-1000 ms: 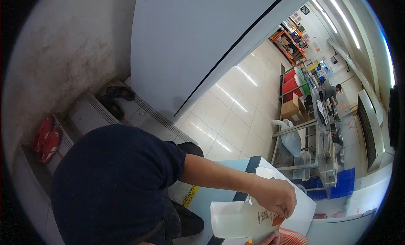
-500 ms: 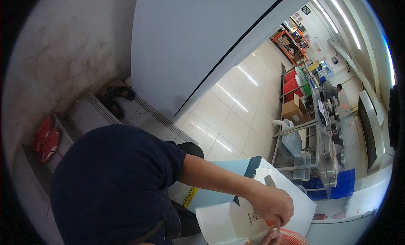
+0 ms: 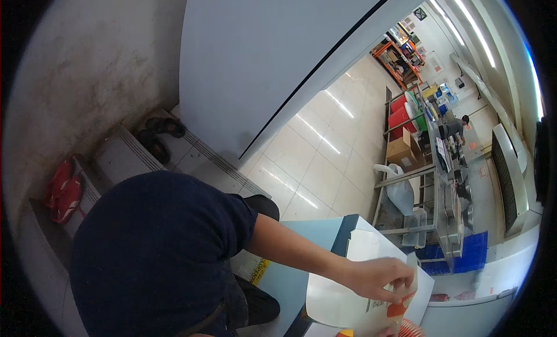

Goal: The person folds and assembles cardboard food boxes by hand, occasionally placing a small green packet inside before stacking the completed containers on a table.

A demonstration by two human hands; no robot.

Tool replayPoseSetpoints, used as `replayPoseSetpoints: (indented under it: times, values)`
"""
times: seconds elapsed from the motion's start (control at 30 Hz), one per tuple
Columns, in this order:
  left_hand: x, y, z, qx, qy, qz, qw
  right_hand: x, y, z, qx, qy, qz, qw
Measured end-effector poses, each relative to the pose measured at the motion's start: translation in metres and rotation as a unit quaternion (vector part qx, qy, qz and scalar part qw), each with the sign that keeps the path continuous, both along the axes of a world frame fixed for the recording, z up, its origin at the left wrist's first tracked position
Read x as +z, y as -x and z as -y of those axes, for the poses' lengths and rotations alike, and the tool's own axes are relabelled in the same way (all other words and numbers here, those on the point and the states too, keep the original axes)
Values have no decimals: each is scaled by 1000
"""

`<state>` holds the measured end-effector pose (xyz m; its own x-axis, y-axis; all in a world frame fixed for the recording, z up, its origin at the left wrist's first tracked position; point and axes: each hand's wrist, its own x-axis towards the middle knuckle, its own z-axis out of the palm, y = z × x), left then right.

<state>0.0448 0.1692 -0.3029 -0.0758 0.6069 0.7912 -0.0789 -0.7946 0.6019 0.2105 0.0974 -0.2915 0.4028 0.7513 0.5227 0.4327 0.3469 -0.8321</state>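
Observation:
My left arm, in a navy sleeve, reaches right across the lower part of the view. My left hand (image 3: 380, 279) is closed on a raised flap of a white paper food box (image 3: 331, 302) with an orange print, thumb against the card. The box is partly unfolded, its wide panel spreading left under my wrist. At the lower edge, only a few fingers of my right hand (image 3: 390, 329) show, closed at the box's near edge. Beneath lies a large white carton (image 3: 360, 226) with a dark blue band. Beside the right fingers is a red-and-white ribbed stack (image 3: 411, 329), mostly cut off.
A large pale grey panel (image 3: 261, 58) stands ahead. To the left are steps (image 3: 125, 154) with red shoes (image 3: 64, 192) and dark sandals (image 3: 159, 137). Steel worktables (image 3: 429, 180) run along the right, a cardboard box (image 3: 403, 148) on a lower shelf. Another person (image 3: 455, 128) works far off.
The paper box has shifted right and its flap has come up. My left hand has risen slightly and now grips this flap from above. The right fingers have moved lower, almost out of view.

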Motion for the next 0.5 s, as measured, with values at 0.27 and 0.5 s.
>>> replayPoseSetpoints:
  times: [0.27,0.5]
  values:
    - [1,-12,9,-133,-72,86,985,3,44,2,-70,-240,257,934]
    - [3,-10,9,-180,-83,56,979,-4,36,-8,-4,-224,138,965]
